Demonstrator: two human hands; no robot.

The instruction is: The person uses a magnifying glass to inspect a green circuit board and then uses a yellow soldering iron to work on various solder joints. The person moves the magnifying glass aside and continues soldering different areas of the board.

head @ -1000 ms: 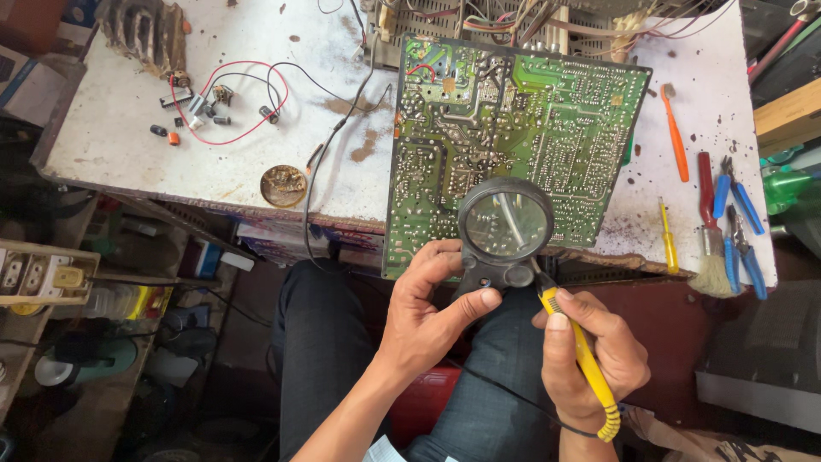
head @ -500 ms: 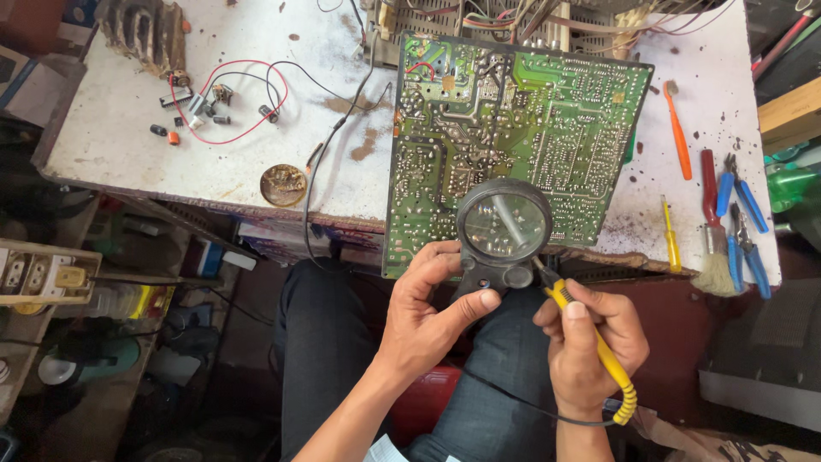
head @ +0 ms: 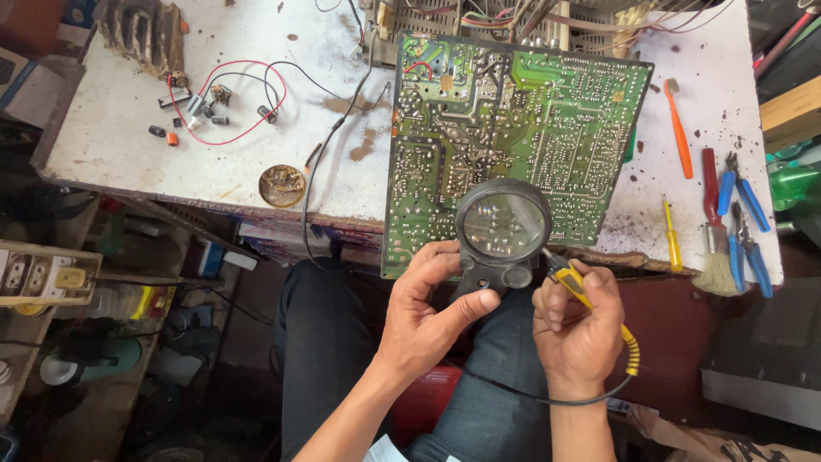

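Observation:
A large green circuit board (head: 513, 128) lies solder side up, overhanging the near edge of a white worktable (head: 171, 145). My left hand (head: 432, 312) grips the black handle of a round magnifying glass (head: 502, 224) held over the board's lower edge. My right hand (head: 580, 329) holds a yellow-handled soldering iron (head: 590, 308) like a pen. Its tip points up and left, just under the lens rim; the tip itself is partly hidden. A black cord runs from the iron across my lap.
On the table's right side lie an orange screwdriver (head: 678, 128), a small yellow screwdriver (head: 671, 233), a brush (head: 711, 222) and blue-handled pliers (head: 742, 218). To the left are a round tin (head: 282, 185), red and black wires (head: 227, 98) and small parts. A power strip (head: 38, 275) sits lower left.
My right hand has turned slightly, bringing the soldering iron's tip closer under the magnifying glass. The left hand and lens stay almost still.

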